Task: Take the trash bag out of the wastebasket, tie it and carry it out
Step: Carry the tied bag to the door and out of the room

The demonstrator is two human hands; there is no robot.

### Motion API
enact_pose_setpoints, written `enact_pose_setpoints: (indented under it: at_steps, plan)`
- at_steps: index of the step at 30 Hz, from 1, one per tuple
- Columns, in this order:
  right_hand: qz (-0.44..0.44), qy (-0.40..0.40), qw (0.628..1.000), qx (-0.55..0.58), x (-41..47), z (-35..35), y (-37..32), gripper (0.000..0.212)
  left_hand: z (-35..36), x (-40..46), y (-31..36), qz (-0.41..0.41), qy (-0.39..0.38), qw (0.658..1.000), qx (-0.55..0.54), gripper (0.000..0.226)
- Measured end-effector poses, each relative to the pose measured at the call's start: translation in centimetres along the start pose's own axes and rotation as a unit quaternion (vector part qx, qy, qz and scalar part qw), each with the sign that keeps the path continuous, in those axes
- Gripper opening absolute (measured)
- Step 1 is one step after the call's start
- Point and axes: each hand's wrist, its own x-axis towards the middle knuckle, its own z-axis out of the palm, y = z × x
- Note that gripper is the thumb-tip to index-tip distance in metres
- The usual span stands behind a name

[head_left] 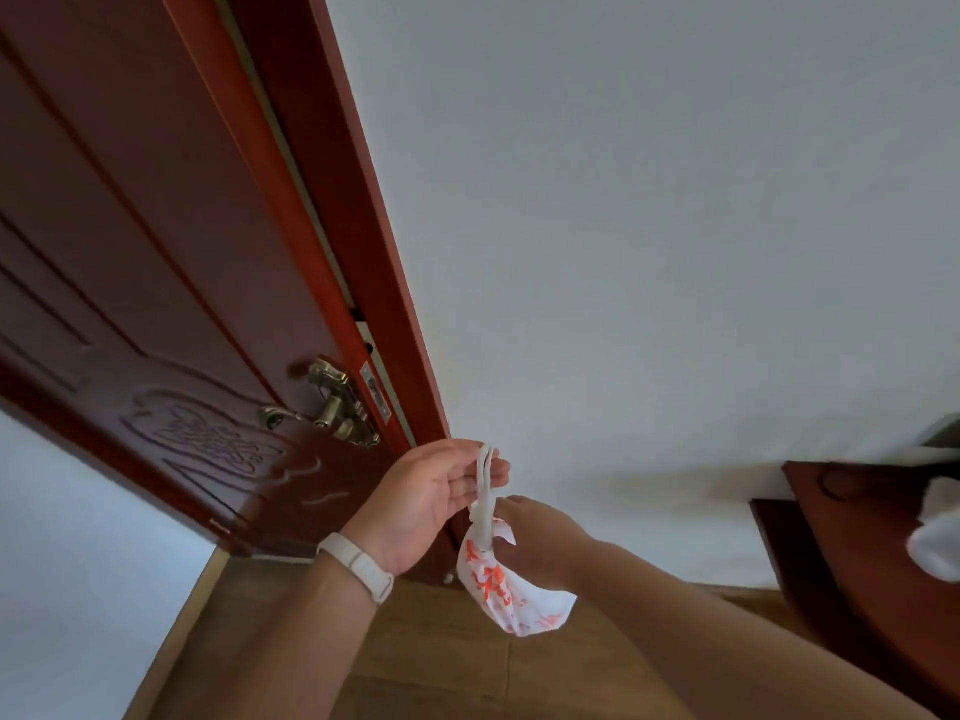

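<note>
1. Head view, tilted: two bare hands meet in the lower middle, in front of a white wall and just right of a dark red door.
2. A small white trash bag with orange-red print hangs in the air between the hands, above the wooden floor; no wastebasket shows.
3. The left hand, with a white band on its wrist, pinches the bag's twisted white handles at their top between fingertips and thumb, palm turned toward the camera.
4. The right hand sits just below and behind, its grip closed on the gathered neck of the bag, where the handles join the printed body.
5. The bag's body sags down and to the right from that neck, touching nothing else.
6. A brass lever handle sits on the door just above and left of the left hand.
7. At the right edge stands dark red wooden furniture with a blurred white object on it.
</note>
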Motion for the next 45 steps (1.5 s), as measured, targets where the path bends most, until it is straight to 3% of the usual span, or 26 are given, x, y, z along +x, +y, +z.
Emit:
enact_pose_setpoints:
  at_steps: [5, 11, 18, 21, 28, 35, 39, 45]
  plan:
    - [0.077, -0.002, 0.997, 0.014, 2.4, 3.3, 0.3, 0.035, -3.4, 2.7, -2.6, -0.072, -0.062, 0.993, -0.063, 0.026]
    - [0.146, -0.007, 0.989, 0.040, 5.6, 7.8, 1.9, 0.041, -6.6, 7.6, -7.1, -0.128, -0.096, 0.985, -0.066, 0.020]
    - [0.194, -0.038, 0.979, 0.048, 9.8, 14.7, 7.1, 0.009, -8.9, 13.5, -15.7, -0.175, -0.085, 0.981, -0.015, 0.022]
    - [0.209, -0.066, 0.974, 0.064, 12.1, 18.4, 10.2, 0.022, -10.0, 16.2, -20.5, -0.186, -0.061, 0.981, 0.007, 0.022]
    - [0.236, -0.062, 0.961, 0.127, 17.0, 26.7, 17.5, 0.017, -13.3, 22.6, -31.2, -0.205, -0.040, 0.978, 0.028, 0.023]
    - [0.253, -0.091, 0.954, 0.134, 20.4, 34.2, 24.1, 0.031, -15.9, 28.2, -41.1, -0.237, -0.018, 0.970, 0.043, 0.028]
    - [0.256, -0.092, 0.956, 0.106, 20.5, 35.7, 26.8, 0.053, -16.4, 31.2, -45.7, -0.260, 0.019, 0.964, 0.053, 0.018]
    - [0.247, -0.083, 0.963, 0.065, 19.2, 35.1, 29.0, 0.050, -17.2, 34.5, -50.3, -0.307, 0.055, 0.943, 0.117, 0.017]
